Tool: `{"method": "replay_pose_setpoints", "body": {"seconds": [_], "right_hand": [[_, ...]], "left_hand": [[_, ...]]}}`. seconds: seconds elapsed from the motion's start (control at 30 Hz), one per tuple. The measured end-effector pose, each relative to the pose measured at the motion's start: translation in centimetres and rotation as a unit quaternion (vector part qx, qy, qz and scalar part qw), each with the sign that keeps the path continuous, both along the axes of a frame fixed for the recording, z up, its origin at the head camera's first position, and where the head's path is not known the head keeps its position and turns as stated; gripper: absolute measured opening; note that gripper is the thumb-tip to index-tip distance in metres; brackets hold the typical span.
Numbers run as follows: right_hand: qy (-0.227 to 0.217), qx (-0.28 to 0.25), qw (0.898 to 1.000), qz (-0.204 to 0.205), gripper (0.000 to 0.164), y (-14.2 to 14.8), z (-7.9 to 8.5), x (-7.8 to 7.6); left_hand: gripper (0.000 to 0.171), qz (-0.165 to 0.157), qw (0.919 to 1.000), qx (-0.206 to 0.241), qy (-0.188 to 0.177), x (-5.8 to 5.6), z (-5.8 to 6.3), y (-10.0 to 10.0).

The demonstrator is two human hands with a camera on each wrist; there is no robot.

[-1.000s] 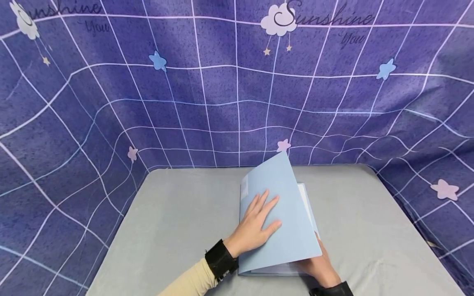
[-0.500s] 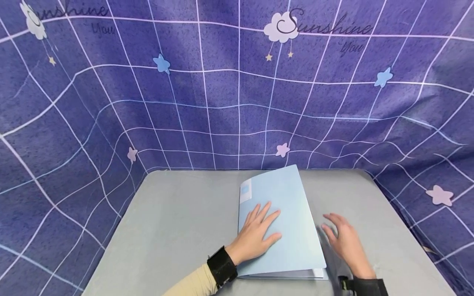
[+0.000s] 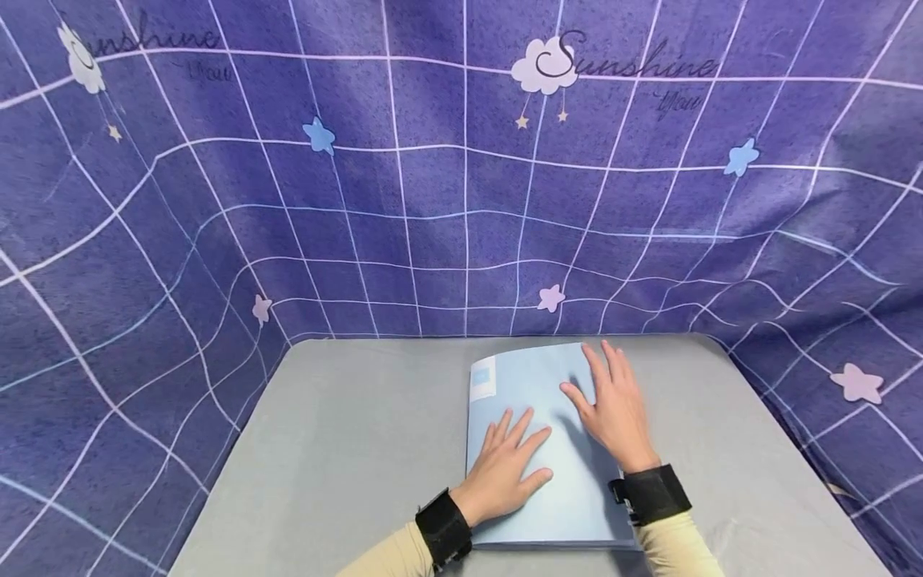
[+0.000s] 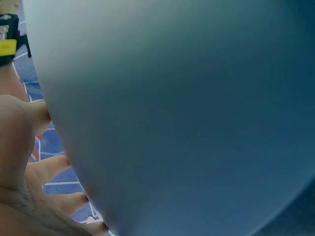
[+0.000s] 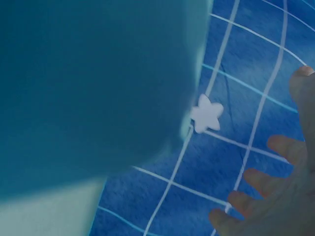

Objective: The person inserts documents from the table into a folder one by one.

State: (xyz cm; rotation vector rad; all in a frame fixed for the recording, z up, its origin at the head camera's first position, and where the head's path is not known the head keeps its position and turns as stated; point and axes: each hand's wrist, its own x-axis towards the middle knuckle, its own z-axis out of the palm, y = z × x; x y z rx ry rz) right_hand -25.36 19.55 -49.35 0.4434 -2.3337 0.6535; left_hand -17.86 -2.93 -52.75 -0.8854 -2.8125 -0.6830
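Note:
A light blue folder (image 3: 551,513) with a white label (image 3: 483,377) at its upper left lies closed on the grey table. My left hand (image 3: 502,473) rests on its cover with fingers spread; in the left wrist view those fingertips meet the blue cover (image 4: 172,123). Over the folder's upper right edge is my right hand (image 3: 614,405), its fingers fairly straight and pointing away from me. In the right wrist view that hand (image 5: 275,191) holds nothing, and its fingers stand apart from the blue cover (image 5: 98,88).
The grey tabletop (image 3: 360,449) extends to both sides of the folder. A purple-blue cloth (image 3: 433,176) with grid lines, stars and clouds hangs behind the table and along its sides. Black bands (image 3: 654,493) circle both wrists.
The folder's raised cover has come down flat. My right hand left the folder's lower right, moved out to the right, then up over its upper right edge. My left hand stays on the cover.

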Motion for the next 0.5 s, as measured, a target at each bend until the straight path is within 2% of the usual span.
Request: {"method": "replay_pose_setpoints", "body": {"seconds": [0.1,0.27,0.4,0.5], "right_hand": [[-0.013,0.029,0.999,-0.019,0.074,-0.8,-0.8,-0.6],[-0.043,0.058,0.997,-0.022,0.073,-1.5,-2.0,-0.9],[-0.067,0.061,0.996,-0.022,0.074,-1.6,-2.9,-0.8],[-0.080,0.060,0.995,-0.025,0.076,-1.6,-3.5,-0.9]], "left_hand": [[0.058,-0.002,1.0000,-0.005,0.000,0.0,-0.2,0.2],[0.058,0.000,0.9998,-0.020,0.006,0.4,-0.6,0.4],[0.057,-0.004,0.9997,-0.021,0.007,0.4,-1.1,0.3],[0.056,0.002,1.0000,-0.004,0.005,0.0,-1.2,0.0]]}}
